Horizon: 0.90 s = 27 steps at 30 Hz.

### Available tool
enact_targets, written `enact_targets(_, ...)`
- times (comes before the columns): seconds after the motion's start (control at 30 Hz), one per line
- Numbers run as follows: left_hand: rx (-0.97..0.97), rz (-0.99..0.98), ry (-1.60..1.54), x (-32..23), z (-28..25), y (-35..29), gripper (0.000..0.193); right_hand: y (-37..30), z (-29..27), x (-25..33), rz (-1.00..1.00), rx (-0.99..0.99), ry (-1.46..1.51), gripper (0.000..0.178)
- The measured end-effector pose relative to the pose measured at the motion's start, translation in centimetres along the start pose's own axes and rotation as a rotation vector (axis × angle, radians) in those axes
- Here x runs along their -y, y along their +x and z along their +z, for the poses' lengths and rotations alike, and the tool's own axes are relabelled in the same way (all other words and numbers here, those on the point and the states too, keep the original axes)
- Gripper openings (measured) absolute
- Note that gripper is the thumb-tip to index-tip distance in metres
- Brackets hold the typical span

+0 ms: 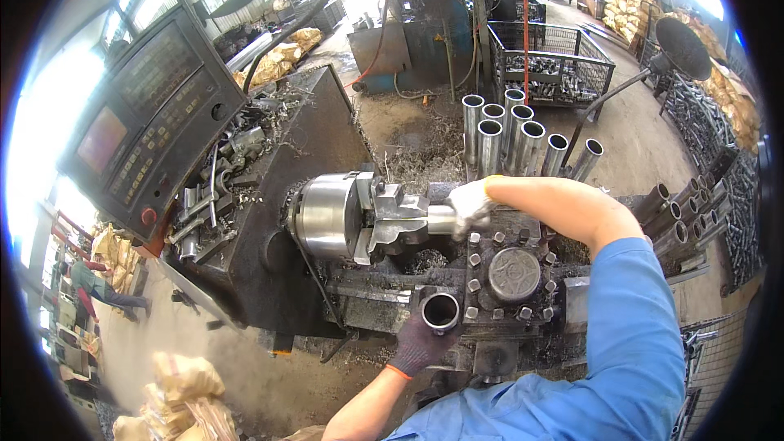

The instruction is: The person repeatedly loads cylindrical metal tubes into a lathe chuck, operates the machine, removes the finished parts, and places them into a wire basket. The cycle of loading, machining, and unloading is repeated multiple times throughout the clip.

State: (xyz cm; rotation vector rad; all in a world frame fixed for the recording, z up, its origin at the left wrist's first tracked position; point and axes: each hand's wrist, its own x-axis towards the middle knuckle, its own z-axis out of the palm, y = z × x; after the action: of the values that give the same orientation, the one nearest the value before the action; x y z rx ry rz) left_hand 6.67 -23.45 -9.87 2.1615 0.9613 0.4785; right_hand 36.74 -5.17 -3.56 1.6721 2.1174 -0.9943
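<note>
My left hand, in a dark knit glove with an orange cuff, is closed around a short metal tube whose open end faces up. It is on the near side of the lathe's square tool post. Across the tool post reaches my right hand in a whitish glove, closed on the end of another metal tube. That tube's other end sits between the jaws of the lathe chuck. The right fingers are partly blurred.
A control panel with a red button stands at the left. Metal scraps and tools cover the headstock. Several upright tubes stand behind the tool post, with more tubes at the right. A wire bin holds small parts.
</note>
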Motion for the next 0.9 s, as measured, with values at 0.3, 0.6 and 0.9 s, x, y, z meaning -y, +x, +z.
enact_targets(0.3,-0.003,-0.009,-0.223,1.0,-0.6,-2.4,0.079,-17.9,-3.5,6.4,0.343,-0.604,-0.712,0.045)
enact_targets(0.6,0.121,0.131,-1.345,0.4,-8.5,-7.6,0.086,-23.2,14.8,22.5,0.005,-0.257,1.282,0.063)
enact_targets(0.9,-0.138,-0.564,-1.456,2.9,-3.3,-7.7,0.047,-13.8,30.9,22.1,0.302,-0.128,1.333,0.045)
